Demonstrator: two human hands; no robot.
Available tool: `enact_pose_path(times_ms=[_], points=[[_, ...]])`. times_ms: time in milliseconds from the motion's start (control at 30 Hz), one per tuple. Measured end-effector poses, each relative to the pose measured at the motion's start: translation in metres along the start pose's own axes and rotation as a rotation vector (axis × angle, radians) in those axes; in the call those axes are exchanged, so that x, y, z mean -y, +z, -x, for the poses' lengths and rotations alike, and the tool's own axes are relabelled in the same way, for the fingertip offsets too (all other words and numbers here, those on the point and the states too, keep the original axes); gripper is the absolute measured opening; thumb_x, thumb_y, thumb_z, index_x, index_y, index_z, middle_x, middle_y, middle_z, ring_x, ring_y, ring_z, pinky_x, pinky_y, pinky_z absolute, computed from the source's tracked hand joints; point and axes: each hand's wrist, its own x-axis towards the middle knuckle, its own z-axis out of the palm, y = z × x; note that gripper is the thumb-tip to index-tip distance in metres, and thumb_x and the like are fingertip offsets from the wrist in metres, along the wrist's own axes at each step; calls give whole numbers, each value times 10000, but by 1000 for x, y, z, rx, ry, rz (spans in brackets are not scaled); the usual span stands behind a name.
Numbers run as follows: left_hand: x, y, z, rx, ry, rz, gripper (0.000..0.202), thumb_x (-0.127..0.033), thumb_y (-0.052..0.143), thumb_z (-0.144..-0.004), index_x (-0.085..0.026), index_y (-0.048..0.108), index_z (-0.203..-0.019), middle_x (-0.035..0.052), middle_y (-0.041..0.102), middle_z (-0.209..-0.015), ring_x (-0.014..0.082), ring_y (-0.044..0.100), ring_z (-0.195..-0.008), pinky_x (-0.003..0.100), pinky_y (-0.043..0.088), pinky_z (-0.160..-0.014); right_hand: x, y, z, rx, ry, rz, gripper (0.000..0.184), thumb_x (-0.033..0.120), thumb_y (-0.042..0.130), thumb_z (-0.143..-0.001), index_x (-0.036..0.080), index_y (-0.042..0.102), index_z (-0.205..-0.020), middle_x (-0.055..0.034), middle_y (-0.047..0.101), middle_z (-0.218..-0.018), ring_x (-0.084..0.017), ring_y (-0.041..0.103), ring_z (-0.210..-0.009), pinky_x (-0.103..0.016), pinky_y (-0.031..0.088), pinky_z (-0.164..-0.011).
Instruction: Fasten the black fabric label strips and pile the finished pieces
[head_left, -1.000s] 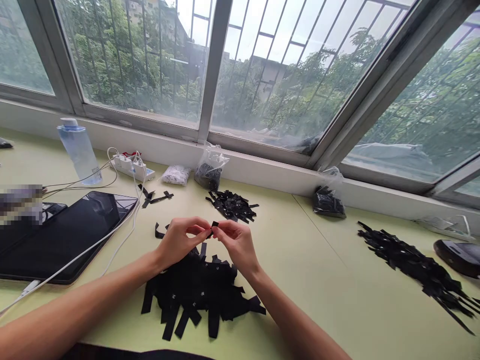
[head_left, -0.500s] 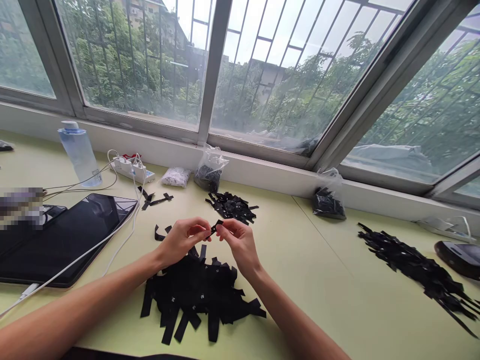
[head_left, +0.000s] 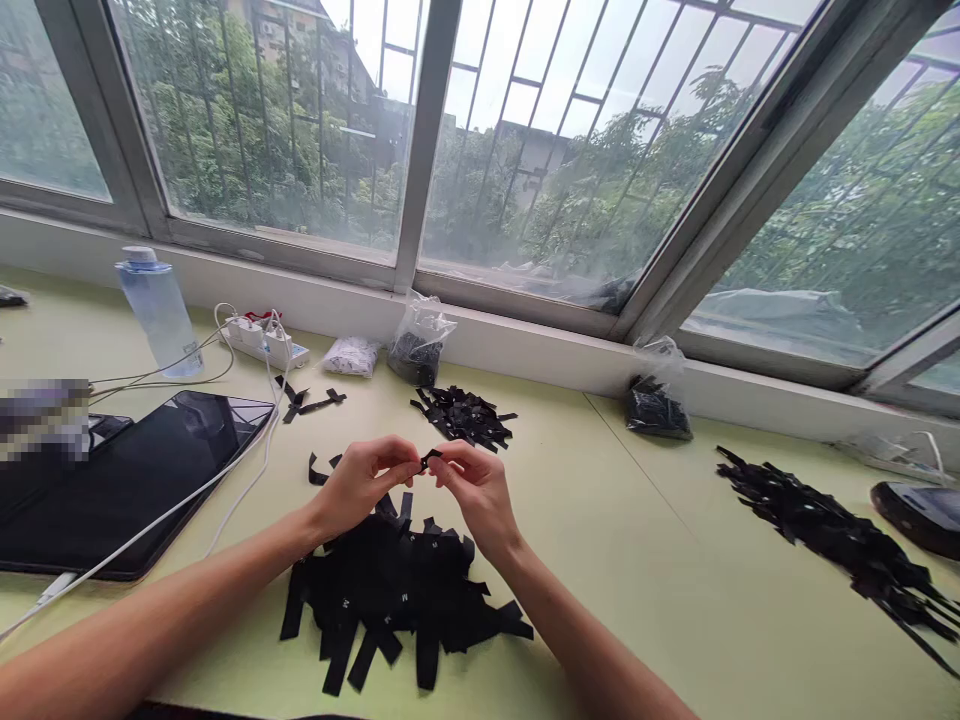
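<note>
In the head view, we sit at a pale green table [head_left: 600, 580] set against a white ledge [head_left: 525, 345] under slanting grey-framed windows. Beyond the glass we see metal bars, trees, buildings and a pale sky. Our left hand [head_left: 367, 482] and right hand [head_left: 474, 490] meet over the table, fingertips pinched on a small black strip [head_left: 430, 458] held between them. Below them a heap of black strips [head_left: 409, 590] spreads across the tabletop, a few marked with a white letter M. A smaller pile [head_left: 466, 416] lies beyond our hands, and a long pile [head_left: 832, 535] stretches along the right, near a dark device [head_left: 919, 512]. By the ledge stand two clear bags with black contents, a white packet [head_left: 351, 357], a power strip [head_left: 264, 342] with plugs, and a blue-tinted bottle [head_left: 160, 318]. At our left lies a dark-screened tablet [head_left: 142, 490], a white cable crossing it.
</note>
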Motion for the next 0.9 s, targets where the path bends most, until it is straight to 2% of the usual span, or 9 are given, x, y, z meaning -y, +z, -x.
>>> enact_pose_path(times_ms=[367, 567, 900], points=[[2, -2, -1, -17, 1, -32, 144, -316, 669, -915, -174, 690, -933, 22, 691, -831, 145, 619, -763, 264, 507, -719, -1, 0, 1, 37, -3, -53, 73, 283, 732, -867, 234, 781, -886, -30, 674, -875, -153, 564, -737, -299, 499, -659], [3, 0, -2, -23, 11, -35, 143, -307, 679, -903, -169, 699, -936, 32, 698, -838, 148, 610, -761, 263, 504, -711, -1, 0, 1, 35, -11, -38, 57, 273, 737, -861, 236, 779, -868, -30, 649, -872, -154, 557, -755, -291, 463, -651], [0, 1, -3, 49, -23, -13, 127, -283, 687, -895, -159, 710, -912, 33, 706, -834, 148, 617, -783, 261, 492, -730, -2, -1, 1, 66, 41, -94, 69, 272, 732, -855, 222, 760, -816, -14, 629, -832, -145, 538, -729, -297, 466, -684]])
